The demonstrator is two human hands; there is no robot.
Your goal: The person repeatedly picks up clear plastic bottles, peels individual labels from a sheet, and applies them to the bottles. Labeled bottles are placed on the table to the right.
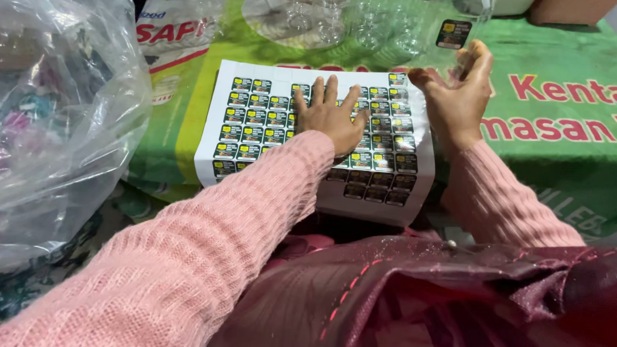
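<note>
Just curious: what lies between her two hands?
In the head view, only sticker sheet rows lie between the left hand and right hand.

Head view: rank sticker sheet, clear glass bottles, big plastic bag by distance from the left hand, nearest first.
1. sticker sheet: directly under the left hand, palm flat on it.
2. clear glass bottles: beyond the fingertips, at the top of the green cloth.
3. big plastic bag: far off to the left, past the sheet's edge.
</note>
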